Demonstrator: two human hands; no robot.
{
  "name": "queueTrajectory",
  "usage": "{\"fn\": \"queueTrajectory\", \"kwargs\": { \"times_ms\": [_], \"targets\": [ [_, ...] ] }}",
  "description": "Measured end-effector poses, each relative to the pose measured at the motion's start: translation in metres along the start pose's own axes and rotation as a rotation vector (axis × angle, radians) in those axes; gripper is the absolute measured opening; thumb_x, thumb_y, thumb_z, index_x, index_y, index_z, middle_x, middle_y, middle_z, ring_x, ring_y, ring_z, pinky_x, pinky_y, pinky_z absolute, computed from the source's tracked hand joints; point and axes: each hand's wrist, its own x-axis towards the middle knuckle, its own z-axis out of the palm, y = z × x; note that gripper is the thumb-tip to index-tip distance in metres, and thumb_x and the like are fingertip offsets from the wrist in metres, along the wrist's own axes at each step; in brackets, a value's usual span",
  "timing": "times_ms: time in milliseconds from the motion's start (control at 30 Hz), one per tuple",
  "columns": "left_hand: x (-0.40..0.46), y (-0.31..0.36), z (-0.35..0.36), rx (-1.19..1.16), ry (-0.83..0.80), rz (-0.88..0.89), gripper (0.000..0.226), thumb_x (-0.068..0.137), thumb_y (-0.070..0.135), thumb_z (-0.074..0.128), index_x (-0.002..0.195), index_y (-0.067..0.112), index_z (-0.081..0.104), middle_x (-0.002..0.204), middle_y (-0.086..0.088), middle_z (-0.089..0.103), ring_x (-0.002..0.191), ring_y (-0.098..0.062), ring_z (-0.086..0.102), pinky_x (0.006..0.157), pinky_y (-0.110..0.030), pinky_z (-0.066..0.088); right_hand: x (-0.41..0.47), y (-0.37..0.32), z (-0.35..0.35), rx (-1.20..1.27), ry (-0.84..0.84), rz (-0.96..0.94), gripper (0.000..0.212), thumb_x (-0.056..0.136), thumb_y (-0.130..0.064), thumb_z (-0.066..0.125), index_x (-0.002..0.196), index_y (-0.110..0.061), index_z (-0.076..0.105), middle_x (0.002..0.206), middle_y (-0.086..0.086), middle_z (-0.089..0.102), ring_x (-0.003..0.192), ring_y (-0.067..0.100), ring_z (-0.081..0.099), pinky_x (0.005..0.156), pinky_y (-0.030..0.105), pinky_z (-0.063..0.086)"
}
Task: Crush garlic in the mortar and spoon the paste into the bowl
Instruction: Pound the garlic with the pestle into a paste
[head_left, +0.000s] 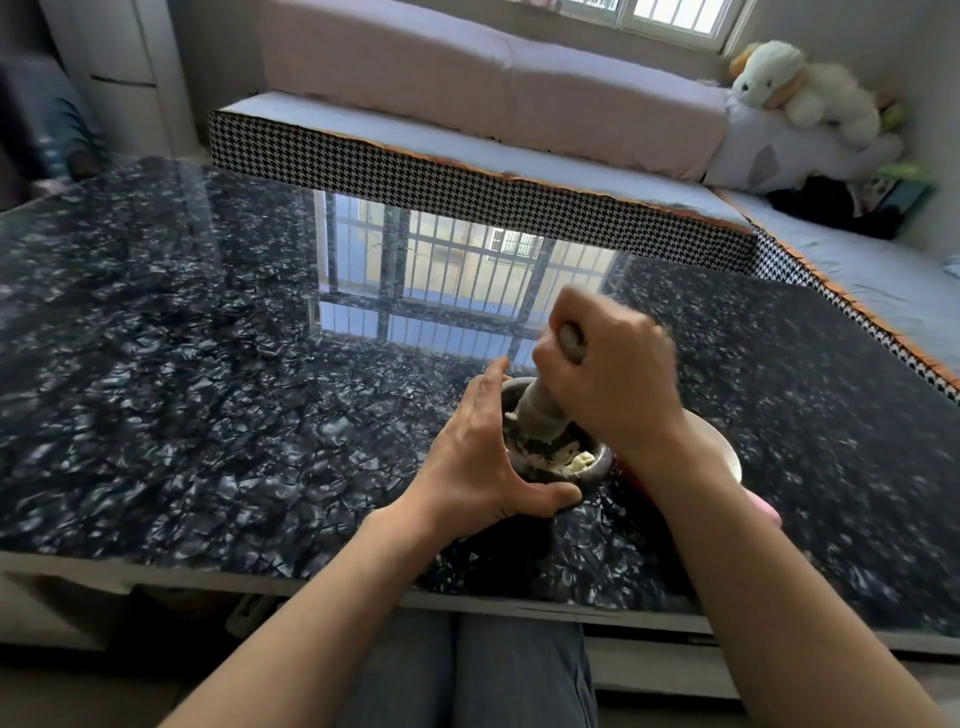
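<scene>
Broadly, a glossy black marble-patterned table fills the head view, its surface mirroring a barred window. Behind its far edge runs a padded bench with houndstooth trim, bearing a long pale cushion and, at the right end, a white plush sheep. At the bottom edge, grey-trousered legs show below the table's near rim.

Both bare forearms reach in from below and meet near the table's near right part. The left hand wraps the dark stone mortar from its left side: the thumb curls round the near wall, and the fingers extend along the far left rim. The right hand, slightly motion-blurred, is clenched in a fist round the upper shaft of the grey stone pestle, whose rounded top shows at the fist's upper left.

The pestle stands nearly upright, its lower end down inside the mortar. Pale, partly crushed garlic lies on the mortar's floor toward the near right wall, with a smear against the left inner wall.

Just right of the mortar, largely hidden under the right wrist, sits a white bowl; whether the two touch cannot be told. A small pink object shows at the forearm's right edge, its identity unclear.
</scene>
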Motion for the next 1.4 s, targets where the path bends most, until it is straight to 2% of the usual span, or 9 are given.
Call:
{"fn": "queueTrajectory", "kwargs": {
  "times_ms": [133,300,500,667,867,1033,1133,1300,1400],
  "targets": [
    [0.0,0.0,0.001,0.0,-0.008,0.002,0.129,0.045,0.058,0.075,0.146,0.013,0.008,0.147,0.002,0.027,0.135,-0.007,0.022,0.105,-0.014,0.018,-0.009,0.0,0.016,-0.042,-0.236,-0.042,0.018,0.078,-0.024,0.054,0.068,-0.019,0.04,0.059,-0.005,0.047,0.052,0.023,0.042,0.053,0.027,0.026],
    [0.004,-0.004,-0.007,-0.025,-0.085,0.012,0.126,0.05,0.042,0.084,0.146,0.018,0.007,0.146,-0.001,0.031,0.132,-0.009,0.029,0.11,-0.026,0.027,0.003,0.011,-0.004,0.016,-0.019,0.063,0.011,0.076,-0.019,0.057,0.069,-0.014,0.05,0.054,-0.007,0.042,0.049,0.018,0.042,0.047,0.022,0.028],
    [0.021,-0.005,-0.033,-0.006,-0.307,0.076,0.112,0.045,0.05,0.081,0.138,0.031,0.022,0.138,0.004,0.038,0.129,-0.01,0.036,0.109,-0.038,0.033,-0.01,0.01,0.011,0.003,-0.223,0.009,0.013,0.079,-0.022,0.059,0.073,-0.015,0.05,0.063,-0.003,0.052,0.057,0.023,0.044,0.056,0.029,0.03],
    [0.022,-0.009,-0.053,0.012,-0.391,0.044,0.114,0.06,0.027,0.084,0.146,0.021,0.009,0.132,0.01,0.04,0.121,-0.002,0.043,0.103,-0.012,0.031,0.007,0.019,-0.015,0.222,-0.1,0.149,0.013,0.076,-0.015,0.06,0.068,-0.017,0.051,0.056,0.0,0.049,0.056,0.021,0.048,0.056,0.033,0.041],
    [-0.001,0.002,-0.011,-0.008,-0.122,0.026,0.132,0.045,0.048,0.083,0.146,0.024,0.001,0.144,0.006,0.03,0.13,-0.002,0.029,0.109,-0.024,0.027,-0.008,0.0,0.008,0.094,-0.351,0.036,0.022,0.077,-0.023,0.059,0.066,-0.023,0.04,0.055,-0.006,0.043,0.058,0.023,0.044,0.055,0.032,0.037],
    [-0.004,0.0,-0.008,-0.008,-0.055,0.029,0.136,0.046,0.04,0.087,0.144,0.029,-0.006,0.147,-0.002,0.031,0.132,-0.011,0.031,0.108,-0.027,0.026,0.005,0.017,-0.01,0.182,-0.149,0.103,0.013,0.076,-0.017,0.06,0.067,-0.017,0.05,0.055,0.0,0.049,0.052,0.019,0.047,0.053,0.028,0.036],
    [-0.006,-0.001,-0.007,-0.013,-0.067,0.043,0.134,0.046,0.042,0.086,0.144,0.028,-0.004,0.137,0.001,0.042,0.126,-0.014,0.041,0.105,-0.033,0.035,-0.011,-0.002,-0.004,0.112,-0.203,-0.043,0.02,0.071,-0.02,0.055,0.065,-0.029,0.038,0.047,-0.015,0.035,0.041,0.009,0.036,0.045,0.019,0.025],
    [-0.021,0.003,-0.004,0.027,0.021,0.071,0.135,0.044,0.04,0.087,0.144,0.024,-0.002,0.131,0.012,0.037,0.119,-0.003,0.036,0.096,-0.013,0.027,-0.009,0.005,-0.012,0.062,-0.149,-0.013,0.012,0.075,-0.02,0.056,0.066,-0.017,0.047,0.05,-0.012,0.037,0.045,0.014,0.039,0.048,0.022,0.026],
    [-0.029,0.005,-0.001,0.047,0.046,0.094,0.135,0.043,0.042,0.088,0.144,0.026,-0.001,0.136,0.004,0.038,0.122,-0.009,0.038,0.099,-0.025,0.031,-0.009,0.004,-0.03,0.078,-0.014,-0.001,0.01,0.075,-0.02,0.054,0.067,-0.016,0.049,0.052,-0.007,0.042,0.044,0.009,0.038,0.048,0.019,0.03]
  ]
}}
